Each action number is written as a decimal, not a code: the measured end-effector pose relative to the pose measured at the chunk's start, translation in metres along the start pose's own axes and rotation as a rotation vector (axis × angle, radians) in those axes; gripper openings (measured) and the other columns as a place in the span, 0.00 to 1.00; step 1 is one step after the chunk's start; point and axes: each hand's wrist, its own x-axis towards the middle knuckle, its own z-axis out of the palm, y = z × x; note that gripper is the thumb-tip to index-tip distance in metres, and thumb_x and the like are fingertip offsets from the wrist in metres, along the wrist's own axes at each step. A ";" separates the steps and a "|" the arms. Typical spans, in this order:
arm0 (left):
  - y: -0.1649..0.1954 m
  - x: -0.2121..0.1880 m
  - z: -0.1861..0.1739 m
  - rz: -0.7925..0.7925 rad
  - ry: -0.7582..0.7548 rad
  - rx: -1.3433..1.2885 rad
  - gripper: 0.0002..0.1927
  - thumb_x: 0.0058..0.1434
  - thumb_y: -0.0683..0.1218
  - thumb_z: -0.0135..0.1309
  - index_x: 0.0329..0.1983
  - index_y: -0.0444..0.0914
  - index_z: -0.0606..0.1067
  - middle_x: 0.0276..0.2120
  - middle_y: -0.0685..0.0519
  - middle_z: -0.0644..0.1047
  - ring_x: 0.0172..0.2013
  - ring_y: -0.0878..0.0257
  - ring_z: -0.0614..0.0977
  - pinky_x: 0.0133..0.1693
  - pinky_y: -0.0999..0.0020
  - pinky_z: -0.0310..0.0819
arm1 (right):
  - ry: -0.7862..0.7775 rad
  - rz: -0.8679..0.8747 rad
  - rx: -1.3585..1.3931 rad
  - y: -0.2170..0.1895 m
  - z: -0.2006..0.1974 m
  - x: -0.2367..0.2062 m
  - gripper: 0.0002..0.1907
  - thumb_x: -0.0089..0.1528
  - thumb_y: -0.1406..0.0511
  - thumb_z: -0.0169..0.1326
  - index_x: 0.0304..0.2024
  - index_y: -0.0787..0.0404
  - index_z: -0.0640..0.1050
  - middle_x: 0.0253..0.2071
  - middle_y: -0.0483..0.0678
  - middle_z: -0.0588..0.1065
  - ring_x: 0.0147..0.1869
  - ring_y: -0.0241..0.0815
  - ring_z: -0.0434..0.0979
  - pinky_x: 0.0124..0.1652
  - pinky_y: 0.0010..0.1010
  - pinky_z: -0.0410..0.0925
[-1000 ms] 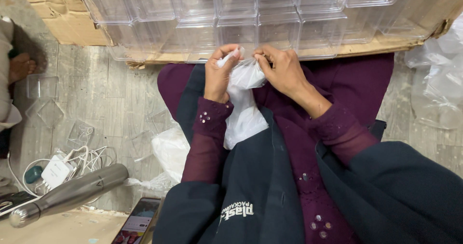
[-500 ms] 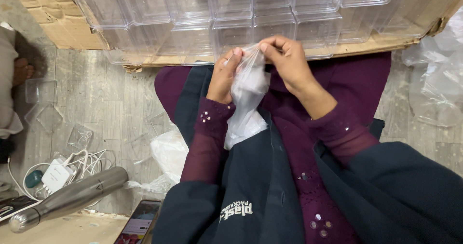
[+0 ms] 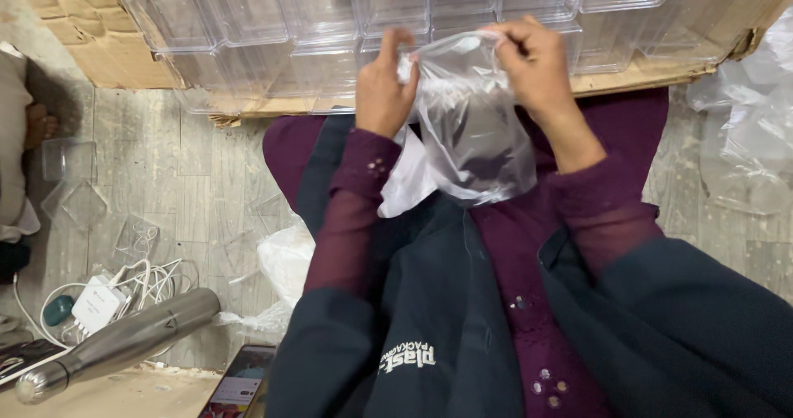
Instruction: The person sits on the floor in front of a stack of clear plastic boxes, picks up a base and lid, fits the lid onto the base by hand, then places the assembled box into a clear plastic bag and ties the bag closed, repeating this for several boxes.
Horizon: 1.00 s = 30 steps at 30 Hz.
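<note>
From the head camera, looking down over the lap, both hands are raised in front of a stack of clear moulded plastic trays (image 3: 347,21) that rests on a flattened brown cardboard sheet (image 3: 91,38). Between the hands hangs a thin transparent plastic bag (image 3: 475,129) — its mouth is up at the fingers, its body droops down toward the dark jacket and purple dress. The left hand (image 3: 387,83) is closed, pinching the left edge of the bag's mouth between thumb and fingers. The right hand (image 3: 533,59) is closed too, its fingers curled over the bag's upper right edge. The two hands are near each other, with the stretched bag top between them. Just below and behind the bag, a white crumpled piece of plastic (image 3: 409,187) lies on the lap, touching the left sleeve.

On the grey wooden floor (image 3: 198,178) to the left lie a brushed steel bottle (image 3: 116,344), a white charger with coiled cable (image 3: 99,302) and a smartphone with a lit screen (image 3: 239,385) — all well apart from the hands. At the far right edge sits a heap of loose clear plastic bags (image 3: 743,129).
</note>
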 end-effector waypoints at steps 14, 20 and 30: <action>0.016 -0.021 0.008 -0.043 -0.109 -0.475 0.13 0.74 0.45 0.50 0.59 0.40 0.74 0.49 0.54 0.80 0.39 0.63 0.78 0.40 0.67 0.72 | 0.250 -0.078 -0.192 -0.033 0.014 -0.062 0.13 0.69 0.77 0.49 0.55 0.65 0.77 0.50 0.52 0.75 0.50 0.39 0.77 0.47 0.27 0.71; 0.002 -0.022 -0.017 -0.065 -0.018 -0.725 0.10 0.73 0.45 0.54 0.47 0.33 0.79 0.39 0.59 0.78 0.37 0.70 0.73 0.40 0.74 0.66 | 0.152 -0.009 0.446 -0.001 0.030 -0.029 0.09 0.71 0.74 0.46 0.51 0.66 0.76 0.48 0.44 0.77 0.52 0.32 0.75 0.54 0.23 0.69; -0.008 -0.001 -0.032 0.011 0.251 -0.198 0.08 0.72 0.46 0.54 0.45 0.35 0.75 0.37 0.49 0.81 0.41 0.65 0.83 0.47 0.70 0.75 | -0.090 0.102 0.439 0.032 0.075 0.028 0.14 0.73 0.62 0.46 0.47 0.65 0.79 0.42 0.45 0.77 0.45 0.34 0.75 0.46 0.24 0.69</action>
